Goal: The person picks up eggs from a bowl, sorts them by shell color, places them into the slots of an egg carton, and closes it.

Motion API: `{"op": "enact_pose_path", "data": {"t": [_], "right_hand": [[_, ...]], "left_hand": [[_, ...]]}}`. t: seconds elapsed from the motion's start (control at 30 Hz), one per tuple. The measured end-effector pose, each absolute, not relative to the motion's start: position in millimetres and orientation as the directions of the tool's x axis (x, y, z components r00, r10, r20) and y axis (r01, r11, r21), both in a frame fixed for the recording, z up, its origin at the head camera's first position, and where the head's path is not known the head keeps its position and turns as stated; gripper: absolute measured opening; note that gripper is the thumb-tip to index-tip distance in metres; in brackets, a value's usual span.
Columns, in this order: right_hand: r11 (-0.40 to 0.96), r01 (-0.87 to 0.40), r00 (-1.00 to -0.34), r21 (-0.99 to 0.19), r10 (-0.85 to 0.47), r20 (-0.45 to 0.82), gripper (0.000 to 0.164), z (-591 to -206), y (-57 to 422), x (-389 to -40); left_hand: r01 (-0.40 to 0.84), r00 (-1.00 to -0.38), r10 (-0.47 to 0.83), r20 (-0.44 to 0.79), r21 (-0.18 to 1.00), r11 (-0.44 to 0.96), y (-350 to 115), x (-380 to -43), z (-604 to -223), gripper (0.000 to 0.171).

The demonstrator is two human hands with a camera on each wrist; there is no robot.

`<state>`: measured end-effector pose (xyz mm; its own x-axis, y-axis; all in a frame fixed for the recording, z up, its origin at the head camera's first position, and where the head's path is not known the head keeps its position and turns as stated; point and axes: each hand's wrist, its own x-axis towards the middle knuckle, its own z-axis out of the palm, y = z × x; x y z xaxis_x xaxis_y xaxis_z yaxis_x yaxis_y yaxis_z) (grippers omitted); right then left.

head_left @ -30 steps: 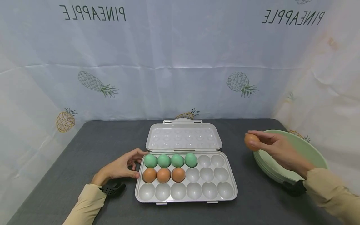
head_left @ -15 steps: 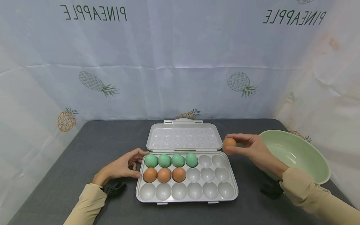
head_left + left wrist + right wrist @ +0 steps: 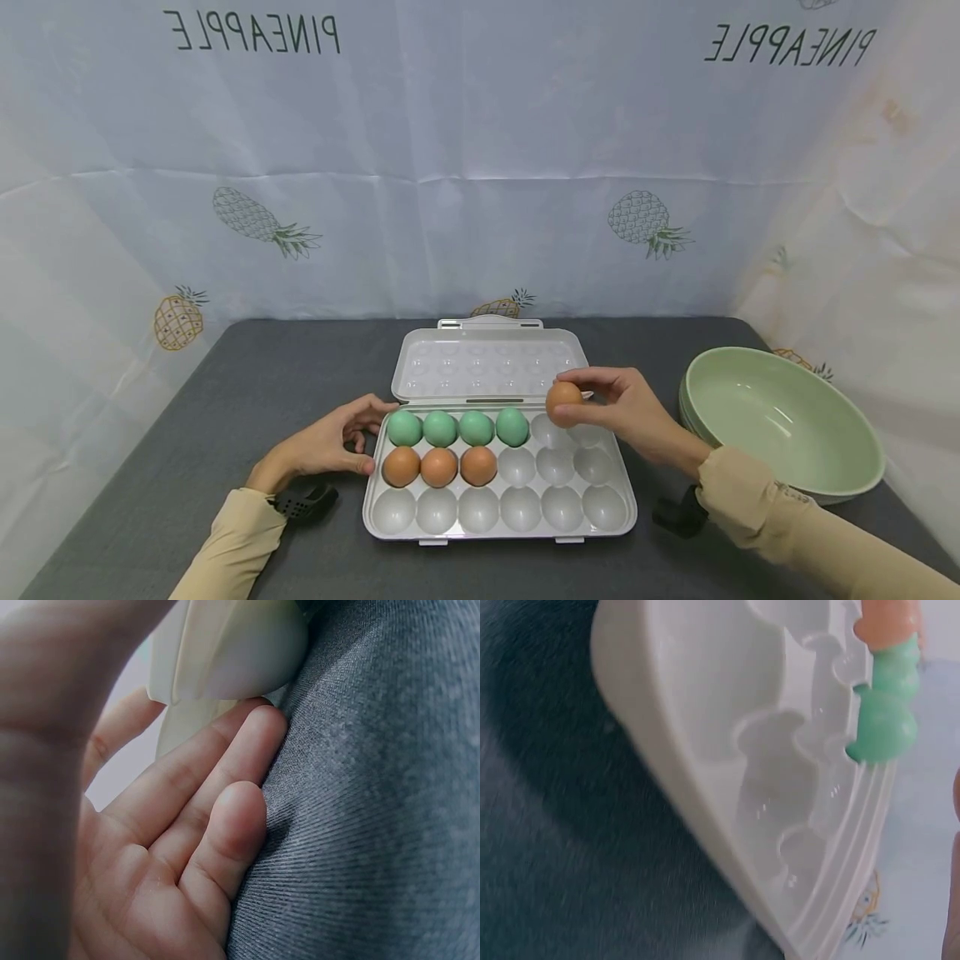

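A white egg tray (image 3: 502, 532) lies with its lid (image 3: 492, 362) folded back. Green eggs (image 3: 476, 427) sit in its far row, and brown eggs (image 3: 439, 467) fill the left part of the middle row. My right hand (image 3: 633, 417) pinches another brown egg (image 3: 563, 403) between thumb and fingers, over the far row just right of the green ones. At the tray's left side my left hand (image 3: 322, 442) rests thumb and fingertips against the edge. In the left wrist view, its loose fingers (image 3: 247, 750) touch the tray's wall near the cloth.
A pale green bowl (image 3: 787, 417) stands at the right on the dark grey tabletop (image 3: 300, 375), with another green rim showing under it. A pineapple-print curtain (image 3: 465, 233) hangs behind the table. Black wrist straps (image 3: 303, 504) sit on both wrists.
My right hand has carried the brown egg left from beside the bowl to over the tray's far row. The left hand has stayed at the tray's side.
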<state>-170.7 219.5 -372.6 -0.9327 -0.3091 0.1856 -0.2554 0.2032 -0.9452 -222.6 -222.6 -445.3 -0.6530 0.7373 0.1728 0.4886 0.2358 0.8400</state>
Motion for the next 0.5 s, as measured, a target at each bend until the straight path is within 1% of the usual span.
{"op": "enact_pose_path", "data": {"t": [0.23, 0.33, 0.5], "right_hand": [[0.177, -0.201, -0.94, -0.963, -0.312, 0.139, 0.048, -376.6, 203.2, -167.5], [0.149, -0.217, -0.926, -0.965, -0.345, 0.155, 0.05, -378.3, 197.9, -165.2], [0.114, -0.256, -0.894, -0.96, -0.406, 0.19, 0.048, -383.8, 187.7, -160.7]], "left_hand": [[0.484, -0.657, 0.735, 0.167, 0.841, 0.241, -222.3, -222.6, -445.5, 0.07], [0.481, -0.657, 0.736, 0.164, 0.843, 0.241, -222.0, -222.7, -445.1, 0.069], [0.48, -0.658, 0.735, 0.163, 0.843, 0.243, -222.4, -223.0, -444.6, 0.07]]}}
